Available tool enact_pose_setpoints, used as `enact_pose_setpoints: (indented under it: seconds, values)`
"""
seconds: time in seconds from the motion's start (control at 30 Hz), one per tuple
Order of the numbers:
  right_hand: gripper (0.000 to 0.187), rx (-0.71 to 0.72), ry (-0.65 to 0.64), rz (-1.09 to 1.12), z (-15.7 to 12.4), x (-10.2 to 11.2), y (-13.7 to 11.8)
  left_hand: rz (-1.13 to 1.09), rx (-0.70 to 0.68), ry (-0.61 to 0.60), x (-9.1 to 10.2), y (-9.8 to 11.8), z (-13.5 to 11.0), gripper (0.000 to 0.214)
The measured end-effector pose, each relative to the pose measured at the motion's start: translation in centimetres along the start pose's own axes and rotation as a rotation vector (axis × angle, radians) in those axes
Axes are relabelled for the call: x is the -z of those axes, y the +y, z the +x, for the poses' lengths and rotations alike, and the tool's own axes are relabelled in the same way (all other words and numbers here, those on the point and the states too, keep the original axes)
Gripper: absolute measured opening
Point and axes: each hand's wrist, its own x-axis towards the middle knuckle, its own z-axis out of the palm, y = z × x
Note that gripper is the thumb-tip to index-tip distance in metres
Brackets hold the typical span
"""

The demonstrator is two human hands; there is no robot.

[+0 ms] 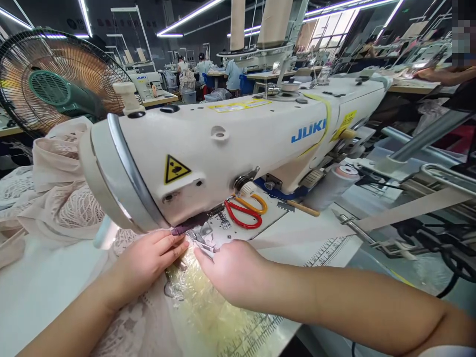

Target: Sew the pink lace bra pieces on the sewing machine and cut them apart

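My left hand (148, 258) lies with fingers stretched out on pale pink lace fabric (128, 325), its fingertips beside the presser foot area of a white sewing machine (208, 153). My right hand (238, 270) is closed just right of the needle area. A small white, partly metallic piece shows at its fingertips, too blurred to name. Clear, yellowish plastic film (208, 307) lies under and in front of both hands. The needle is hidden by the machine head. Scissors with one red and one orange handle (243, 218) rest on the machine bed behind my right hand.
Bunched lace fabric (59, 193) is piled left of the machine head. A large fan (55, 84) stands behind it. A thread cone (334, 186) sits by the machine's base. At right, a pale strip (412, 210) runs through a metal guide. Other people work farther back.
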Motion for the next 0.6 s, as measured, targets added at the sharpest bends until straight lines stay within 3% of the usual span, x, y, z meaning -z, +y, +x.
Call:
enact_pose_setpoints:
  seconds: [0.17,0.37,0.5,0.6]
  values:
    - [0.079,0.003,-0.078,0.006,0.0,0.4,0.1,-0.075,0.134,-0.109,-0.8,-0.9,-1.0,0.043]
    - [0.086,-0.002,-0.178,0.015,0.1,1.6,0.2,-0.255,0.522,-0.168,-0.4,-1.0,-0.5,0.033]
    - [0.086,0.006,-0.086,0.007,0.1,0.8,0.3,-0.229,0.622,-0.104,-0.5,-1.2,0.0,0.033]
    - [0.085,0.011,0.011,0.014,0.0,-0.2,0.3,-0.172,0.580,-0.066,-0.3,-1.5,0.1,0.034]
